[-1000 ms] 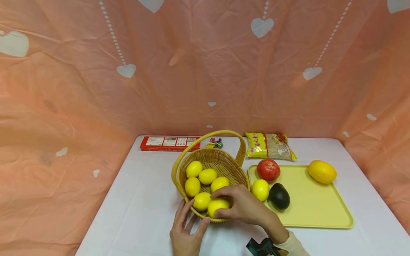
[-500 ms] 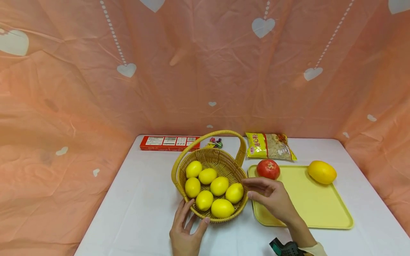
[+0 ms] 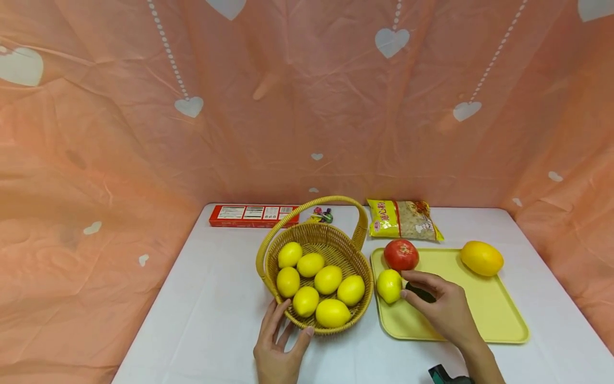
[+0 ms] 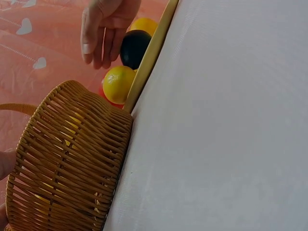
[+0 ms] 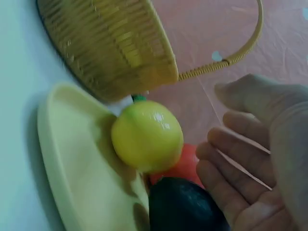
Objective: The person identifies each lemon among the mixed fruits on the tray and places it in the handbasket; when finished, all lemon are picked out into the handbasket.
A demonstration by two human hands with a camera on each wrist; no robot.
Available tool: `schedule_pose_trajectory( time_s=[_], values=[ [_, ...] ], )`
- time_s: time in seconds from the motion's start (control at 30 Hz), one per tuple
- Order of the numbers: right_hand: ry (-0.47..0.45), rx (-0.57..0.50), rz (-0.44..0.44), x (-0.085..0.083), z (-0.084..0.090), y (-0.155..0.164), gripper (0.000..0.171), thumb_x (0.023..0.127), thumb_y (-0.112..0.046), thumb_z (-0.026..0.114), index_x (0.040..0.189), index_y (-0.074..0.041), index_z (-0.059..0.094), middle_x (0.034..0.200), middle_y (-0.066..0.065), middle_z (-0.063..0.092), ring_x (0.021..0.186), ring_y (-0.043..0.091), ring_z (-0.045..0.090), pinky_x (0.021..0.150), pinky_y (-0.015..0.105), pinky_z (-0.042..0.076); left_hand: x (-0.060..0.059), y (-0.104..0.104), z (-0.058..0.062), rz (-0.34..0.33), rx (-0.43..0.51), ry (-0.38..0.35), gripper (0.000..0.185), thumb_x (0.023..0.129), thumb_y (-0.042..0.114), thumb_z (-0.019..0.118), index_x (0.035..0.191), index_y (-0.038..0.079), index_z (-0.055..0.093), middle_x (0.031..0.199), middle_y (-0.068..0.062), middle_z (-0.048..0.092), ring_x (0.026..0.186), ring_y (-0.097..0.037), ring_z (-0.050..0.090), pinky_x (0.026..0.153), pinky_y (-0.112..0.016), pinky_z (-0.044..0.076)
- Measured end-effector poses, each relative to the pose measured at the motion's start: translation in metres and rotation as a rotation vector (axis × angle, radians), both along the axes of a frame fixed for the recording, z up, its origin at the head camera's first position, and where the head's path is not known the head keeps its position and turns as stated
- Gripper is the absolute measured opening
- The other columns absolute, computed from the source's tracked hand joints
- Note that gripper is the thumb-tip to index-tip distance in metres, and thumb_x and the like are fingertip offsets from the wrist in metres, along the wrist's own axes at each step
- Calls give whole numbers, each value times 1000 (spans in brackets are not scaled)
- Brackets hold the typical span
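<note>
The wicker basket (image 3: 331, 240) holds several lemons (image 3: 333, 313), lying in one layer. At its front left, my left hand (image 3: 278, 352) rests its fingertips and thumb against the rim. My right hand (image 3: 443, 304) hovers over the tray, fingers extended and thumb apart, nothing held; its fingertips are close to a lemon (image 3: 389, 286) at the tray's left edge. The right wrist view shows a gap between this lemon (image 5: 147, 136) and the hand (image 5: 260, 159). Partly hidden under the hand lies a dark avocado (image 3: 421, 292). Behind the lemon is a red pomegranate (image 3: 401, 254).
The yellow tray (image 3: 484, 325) stands right of the basket, with a yellow-orange fruit (image 3: 482, 258) at its far right corner. Along the table's back lie a red box (image 3: 254, 215), small wrapped sweets (image 3: 322, 215) and a yellow food bag (image 3: 405, 219). A pink cloth (image 3: 307, 106) hangs behind.
My right hand let go of a lemon inside the basket, at its right side, then moved right over the tray to the lemon there. My left hand stayed at the rim.
</note>
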State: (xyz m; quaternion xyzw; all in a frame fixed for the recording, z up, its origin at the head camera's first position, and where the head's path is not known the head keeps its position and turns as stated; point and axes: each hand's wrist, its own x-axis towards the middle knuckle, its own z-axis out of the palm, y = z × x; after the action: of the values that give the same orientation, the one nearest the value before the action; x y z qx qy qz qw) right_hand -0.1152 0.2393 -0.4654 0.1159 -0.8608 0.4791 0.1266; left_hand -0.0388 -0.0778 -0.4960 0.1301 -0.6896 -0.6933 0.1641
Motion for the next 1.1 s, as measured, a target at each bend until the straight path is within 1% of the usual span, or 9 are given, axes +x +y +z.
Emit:
schedule_pose_trajectory(
  time_s=[0.07,0.17,0.27,0.33,0.57,0.7,0.87,1.0,1.1],
  values=[
    [10,92,-39,0,1,1,37,88,-11,94,123,-14,83,118,7,83,102,11,78,90,12,62,0,0,0,0,1,-3,64,85,3,94,144,9,71,166,-22,47,147,-44,53,113,-45,58],
    [-7,202,-42,-4,1,-2,41,86,-16,96,124,-14,82,121,6,82,104,22,79,92,27,68,0,0,-1,0,0,-7,65,84,3,95,144,9,71,166,-21,47,146,-44,54,113,-40,59],
    [-30,267,-29,-8,-1,-9,45,86,-18,96,128,-11,80,127,8,80,113,30,77,96,46,68,0,1,-1,-2,3,-11,66,83,3,95,144,9,71,166,-20,47,146,-44,54,112,-36,59],
    [-51,278,-29,-11,-4,-14,48,87,-19,96,130,-9,78,131,12,78,116,33,76,97,51,67,0,1,-1,-4,9,-9,66,83,3,95,144,9,71,166,-21,47,147,-44,53,112,-36,59],
    [-167,223,-98,-17,-10,-26,48,91,-23,93,134,-9,75,135,18,75,115,34,78,97,47,68,0,1,-1,1,19,-1,66,83,0,94,144,9,71,166,-20,47,147,-43,53,113,-38,59],
    [-196,196,-133,-17,-11,-29,45,92,-25,92,130,-9,75,133,19,74,113,36,78,95,46,68,-1,0,-1,2,4,-2,65,84,1,94,144,12,71,166,-19,48,146,-36,55,114,-41,58],
    [-197,181,-134,-14,-11,-31,43,91,-20,93,128,-9,75,132,18,74,117,37,76,96,44,68,-1,0,-2,3,-9,-8,64,84,3,94,143,13,72,166,-18,49,142,-22,58,113,-37,59],
    [-224,167,-116,-13,-7,-30,43,91,-16,92,130,-9,75,134,18,73,119,38,76,97,44,67,-1,0,-2,2,-11,-5,64,85,3,94,143,14,72,165,-18,49,141,-19,59,112,-36,59],
    [-280,105,-96,-10,-2,-27,44,92,-15,90,132,-9,74,138,20,72,122,39,75,98,41,67,0,0,-2,2,-12,0,63,85,3,94,143,14,72,165,-18,49,140,-18,59,112,-36,59]
  ],
)
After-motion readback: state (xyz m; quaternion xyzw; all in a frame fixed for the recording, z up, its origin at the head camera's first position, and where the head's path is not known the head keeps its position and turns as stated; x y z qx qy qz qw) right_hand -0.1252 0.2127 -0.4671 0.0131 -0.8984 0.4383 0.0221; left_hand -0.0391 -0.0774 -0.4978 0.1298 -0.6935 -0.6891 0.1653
